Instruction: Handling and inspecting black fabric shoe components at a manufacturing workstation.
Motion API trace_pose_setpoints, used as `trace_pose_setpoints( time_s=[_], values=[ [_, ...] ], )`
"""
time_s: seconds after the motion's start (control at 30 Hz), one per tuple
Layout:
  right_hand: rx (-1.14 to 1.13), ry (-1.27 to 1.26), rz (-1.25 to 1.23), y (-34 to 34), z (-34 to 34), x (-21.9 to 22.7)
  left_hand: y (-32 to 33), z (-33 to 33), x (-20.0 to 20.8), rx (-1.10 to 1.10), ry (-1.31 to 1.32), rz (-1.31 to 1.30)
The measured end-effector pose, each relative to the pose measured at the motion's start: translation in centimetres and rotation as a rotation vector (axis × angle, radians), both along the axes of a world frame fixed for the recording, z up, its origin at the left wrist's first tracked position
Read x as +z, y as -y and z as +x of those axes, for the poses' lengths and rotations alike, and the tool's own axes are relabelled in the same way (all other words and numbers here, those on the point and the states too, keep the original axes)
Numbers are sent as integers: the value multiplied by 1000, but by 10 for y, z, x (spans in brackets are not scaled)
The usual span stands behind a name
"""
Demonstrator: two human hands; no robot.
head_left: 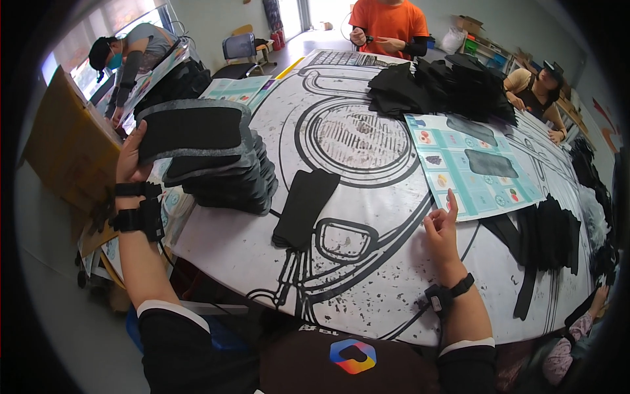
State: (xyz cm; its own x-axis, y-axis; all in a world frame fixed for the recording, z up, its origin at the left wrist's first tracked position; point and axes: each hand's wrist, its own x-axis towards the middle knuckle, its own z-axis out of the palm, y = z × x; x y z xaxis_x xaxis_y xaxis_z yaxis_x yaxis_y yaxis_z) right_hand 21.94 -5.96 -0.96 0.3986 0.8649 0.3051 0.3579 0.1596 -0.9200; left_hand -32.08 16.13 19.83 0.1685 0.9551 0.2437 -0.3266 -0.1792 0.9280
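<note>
A white table [410, 279] printed with bold black drawings spreads across the room, a person in orange [390, 26] at its far edge. The left hand [134, 154] is clamped on the left edge of a grey-rimmed black pad [197, 128], atop a stack [230, 187] at the table's left. Well apart, the right hand [443, 230] has its index finger extended and the others curled, over the near edge of a board [454, 172]; whether it touches, I cannot tell. Between the hands lies a black cloth [306, 207]. A black heap [456, 88] sits beyond the board, black strips [551, 233] lie to its right, and a carton [69, 141] stands left of the stack.
</note>
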Motion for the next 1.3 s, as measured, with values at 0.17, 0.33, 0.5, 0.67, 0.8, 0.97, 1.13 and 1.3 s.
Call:
trace_pose_setpoints(
  time_s=[0.17, 0.33, 0.5, 0.67, 0.8, 0.97, 1.13, 1.3],
  values=[
    [17, -5, 8, -3, -2, 0, 0, -6, -3, 44, -8, -27],
    [10, -27, 10, -1, -4, 3, -7, -8, -7, 31, -8, -7],
    [17, -36, 13, 0, 2, -3, -6, -3, -9, 11, -3, 27],
    [16, -45, -8, 0, 0, 0, -9, -3, -19, -6, 4, -9],
    [30, -44, -6, -2, -2, 3, -17, -13, -30, 2, -156, -114],
    [9, -45, -35, -3, -2, 2, -40, -42, -52, 123, -341, -179],
    [13, -22, 0, -6, -1, -1, -36, -35, -41, 27, -283, -158],
    [17, -23, -60, -4, -1, 1, -35, -34, -42, 120, -591, -185]
  ],
)
